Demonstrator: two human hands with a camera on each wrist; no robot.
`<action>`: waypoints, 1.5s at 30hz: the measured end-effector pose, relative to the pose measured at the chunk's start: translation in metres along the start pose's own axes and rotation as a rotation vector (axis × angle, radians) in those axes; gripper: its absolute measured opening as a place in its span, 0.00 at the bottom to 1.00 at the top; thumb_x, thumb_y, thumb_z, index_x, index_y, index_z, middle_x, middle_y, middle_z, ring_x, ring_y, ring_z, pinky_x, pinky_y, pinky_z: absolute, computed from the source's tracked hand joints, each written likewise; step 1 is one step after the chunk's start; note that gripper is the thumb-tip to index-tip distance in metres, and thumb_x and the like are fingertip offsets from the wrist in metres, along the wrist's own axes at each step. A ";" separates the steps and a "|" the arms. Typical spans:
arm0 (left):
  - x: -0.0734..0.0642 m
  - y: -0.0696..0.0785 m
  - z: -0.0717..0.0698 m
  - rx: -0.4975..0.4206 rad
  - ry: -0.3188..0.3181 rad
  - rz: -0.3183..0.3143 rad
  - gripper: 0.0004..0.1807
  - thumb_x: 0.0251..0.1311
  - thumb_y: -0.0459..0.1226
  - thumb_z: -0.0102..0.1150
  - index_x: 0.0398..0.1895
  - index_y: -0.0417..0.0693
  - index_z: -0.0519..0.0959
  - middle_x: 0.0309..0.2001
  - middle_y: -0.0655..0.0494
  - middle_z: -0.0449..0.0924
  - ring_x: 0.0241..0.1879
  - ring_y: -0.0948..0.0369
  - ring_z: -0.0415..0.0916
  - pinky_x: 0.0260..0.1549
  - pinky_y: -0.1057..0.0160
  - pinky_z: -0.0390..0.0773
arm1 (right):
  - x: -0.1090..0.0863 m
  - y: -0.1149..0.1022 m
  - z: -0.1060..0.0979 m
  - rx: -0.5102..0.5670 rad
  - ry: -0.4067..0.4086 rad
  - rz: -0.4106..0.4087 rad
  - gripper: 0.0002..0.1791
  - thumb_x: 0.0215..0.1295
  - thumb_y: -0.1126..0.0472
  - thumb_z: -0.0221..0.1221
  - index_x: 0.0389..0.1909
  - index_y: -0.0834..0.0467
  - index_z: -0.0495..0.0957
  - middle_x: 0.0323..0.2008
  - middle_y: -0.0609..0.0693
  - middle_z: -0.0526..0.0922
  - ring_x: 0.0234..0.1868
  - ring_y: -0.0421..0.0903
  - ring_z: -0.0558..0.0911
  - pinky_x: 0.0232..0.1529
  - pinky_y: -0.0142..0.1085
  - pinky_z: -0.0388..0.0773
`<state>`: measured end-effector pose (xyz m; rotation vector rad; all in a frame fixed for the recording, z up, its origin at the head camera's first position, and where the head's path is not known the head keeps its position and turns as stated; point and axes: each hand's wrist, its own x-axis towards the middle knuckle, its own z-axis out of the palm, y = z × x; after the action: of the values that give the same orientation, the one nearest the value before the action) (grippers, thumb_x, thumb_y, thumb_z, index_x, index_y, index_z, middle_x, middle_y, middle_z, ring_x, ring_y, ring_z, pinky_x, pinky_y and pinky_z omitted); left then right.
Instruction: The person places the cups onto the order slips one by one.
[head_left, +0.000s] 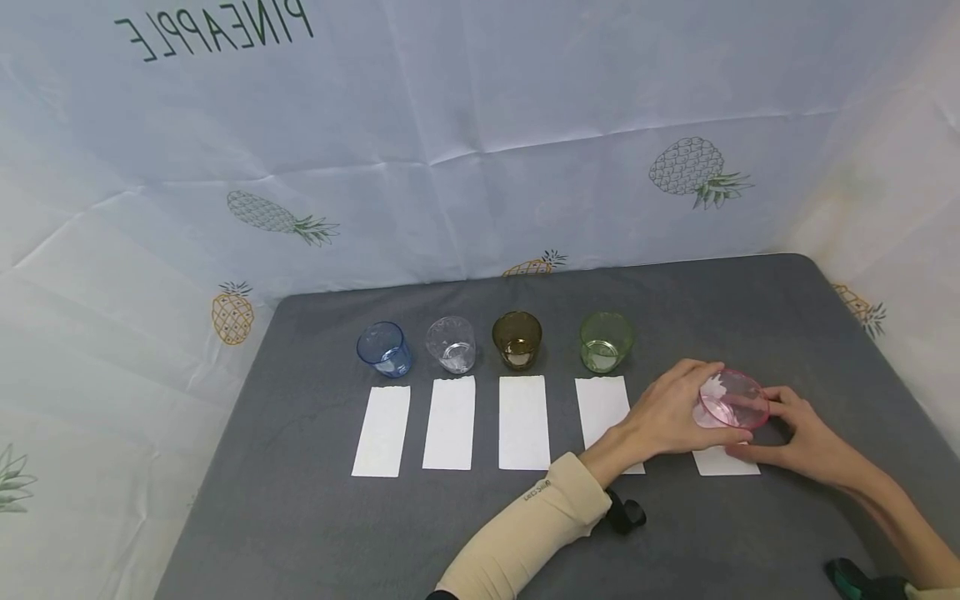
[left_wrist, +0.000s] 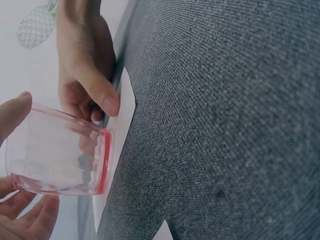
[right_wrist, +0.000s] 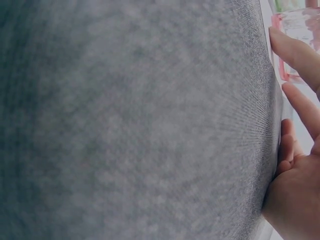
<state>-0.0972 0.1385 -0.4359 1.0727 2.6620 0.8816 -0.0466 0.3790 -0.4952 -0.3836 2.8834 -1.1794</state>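
The left hand [head_left: 670, 410] clamps its fingers round the pink glass [head_left: 738, 400] over the rightmost paper slip [head_left: 727, 464]; the right hand [head_left: 813, 437], fingers apart, is beside it. Green glass [head_left: 606, 337], brown glass [head_left: 517, 337], clear glass [head_left: 452, 342] and blue glass [head_left: 386, 348] stand left.

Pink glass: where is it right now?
In the head view, the pink glass is at right, between the left hand and right hand, over the rightmost white paper.
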 end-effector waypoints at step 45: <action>0.003 -0.004 0.000 -0.047 0.005 0.011 0.48 0.53 0.61 0.72 0.75 0.54 0.68 0.67 0.65 0.75 0.64 0.73 0.72 0.59 0.81 0.71 | 0.000 -0.010 0.000 -0.076 0.006 -0.033 0.31 0.39 0.66 0.81 0.48 0.64 0.81 0.50 0.60 0.71 0.51 0.15 0.53 0.49 0.31 0.64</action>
<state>-0.1018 0.1377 -0.4377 1.0768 2.6282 0.9443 -0.0440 0.3725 -0.4881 -0.4315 2.9452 -1.0792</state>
